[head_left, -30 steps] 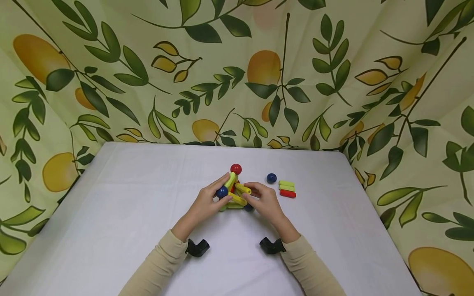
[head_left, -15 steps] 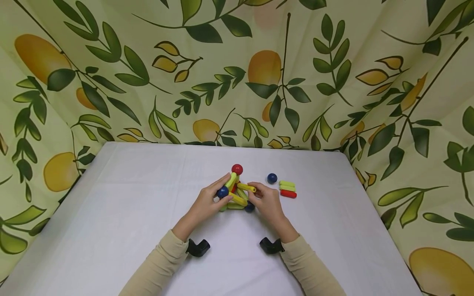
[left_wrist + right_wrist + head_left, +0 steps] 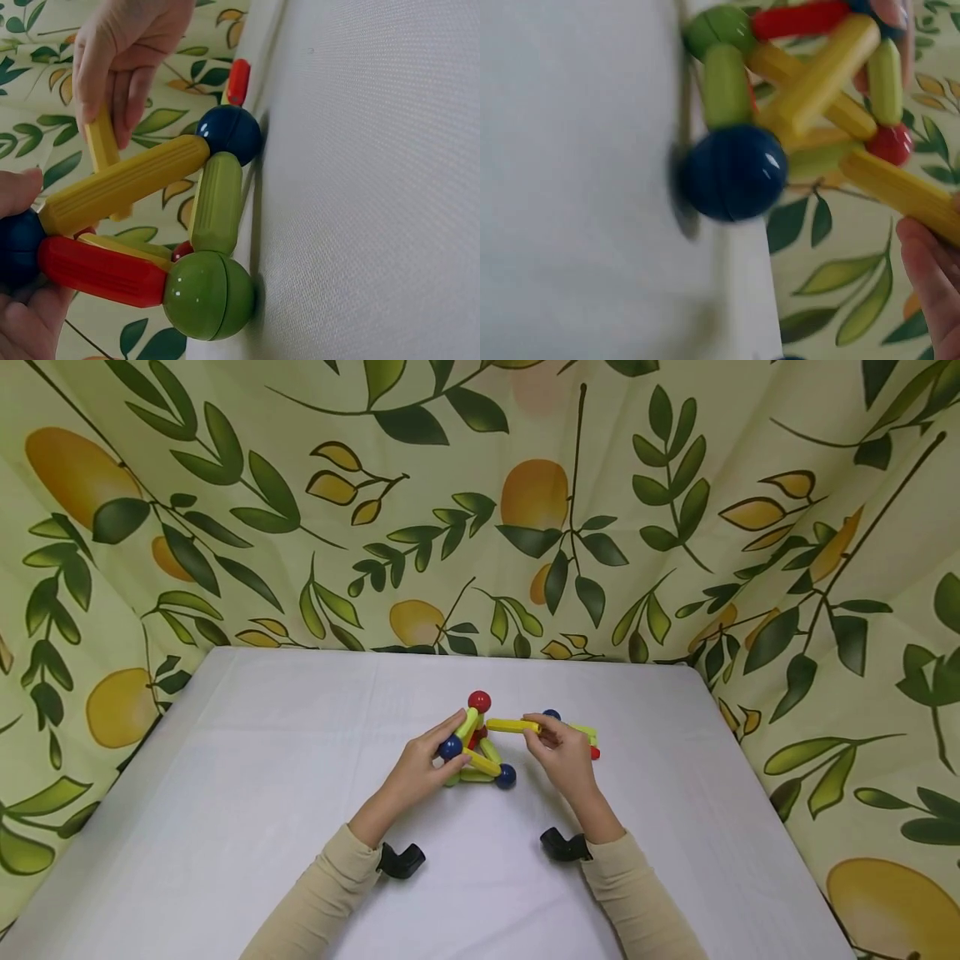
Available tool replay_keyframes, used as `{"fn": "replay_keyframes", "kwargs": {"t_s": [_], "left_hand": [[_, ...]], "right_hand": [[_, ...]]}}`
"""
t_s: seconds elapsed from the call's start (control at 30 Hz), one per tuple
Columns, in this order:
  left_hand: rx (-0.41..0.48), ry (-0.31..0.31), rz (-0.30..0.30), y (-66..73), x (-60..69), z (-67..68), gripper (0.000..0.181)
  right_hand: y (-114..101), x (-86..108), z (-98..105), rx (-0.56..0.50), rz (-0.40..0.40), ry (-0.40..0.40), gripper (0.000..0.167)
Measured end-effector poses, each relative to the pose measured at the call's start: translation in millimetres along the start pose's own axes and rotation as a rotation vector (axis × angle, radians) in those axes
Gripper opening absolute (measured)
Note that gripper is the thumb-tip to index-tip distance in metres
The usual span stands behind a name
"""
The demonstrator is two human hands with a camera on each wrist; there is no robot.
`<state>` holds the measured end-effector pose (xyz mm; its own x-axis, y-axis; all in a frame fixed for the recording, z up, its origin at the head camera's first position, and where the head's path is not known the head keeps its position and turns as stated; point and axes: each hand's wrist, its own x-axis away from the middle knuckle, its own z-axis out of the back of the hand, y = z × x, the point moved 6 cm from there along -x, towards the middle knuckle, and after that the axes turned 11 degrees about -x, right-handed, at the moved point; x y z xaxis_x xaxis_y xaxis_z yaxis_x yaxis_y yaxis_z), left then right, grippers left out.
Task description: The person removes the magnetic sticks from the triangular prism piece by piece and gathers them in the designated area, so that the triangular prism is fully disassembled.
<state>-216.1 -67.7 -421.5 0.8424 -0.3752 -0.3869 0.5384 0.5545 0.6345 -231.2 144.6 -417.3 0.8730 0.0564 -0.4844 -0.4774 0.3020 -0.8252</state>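
Note:
My left hand [image 3: 416,768] grips a blue ball [image 3: 450,747] at the left corner of a framework of plastic rods and balls. A red ball [image 3: 479,702] tops the framework. Another blue ball [image 3: 506,777] and a green ball [image 3: 208,295] sit at its base, joined by a light-green rod [image 3: 216,202]. A yellow rod [image 3: 124,184] slants from the held ball down to the base blue ball. My right hand [image 3: 562,760] pinches a separate yellow rod [image 3: 512,726] by its right end, off the table. Its free end points left, close to the framework; contact is unclear.
Behind my right hand lie a loose blue ball [image 3: 552,714], light-green rods [image 3: 587,732] and a red rod [image 3: 595,752], partly hidden. They lie on a white-covered table [image 3: 300,718]. A leaf-print curtain [image 3: 450,460] hangs around it.
My right hand has moved right and slightly away from me, drawing the yellow rod out from the framework's right side. My left hand and the framework have stayed nearly still.

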Motion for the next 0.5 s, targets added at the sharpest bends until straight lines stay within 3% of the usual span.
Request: {"fn": "replay_keyframes", "kwargs": {"t_s": [0.27,0.5], "left_hand": [[-0.002,-0.012,0.002,-1.2,1.0,-0.9,0.062],[-0.008,-0.015,0.006,-1.1,1.3,-0.7,0.062]], "right_hand": [[20,-7.7,44,-0.106,-0.101,0.046,0.023],[38,-10.5,86,-0.1,-0.219,0.06,0.031]]}}
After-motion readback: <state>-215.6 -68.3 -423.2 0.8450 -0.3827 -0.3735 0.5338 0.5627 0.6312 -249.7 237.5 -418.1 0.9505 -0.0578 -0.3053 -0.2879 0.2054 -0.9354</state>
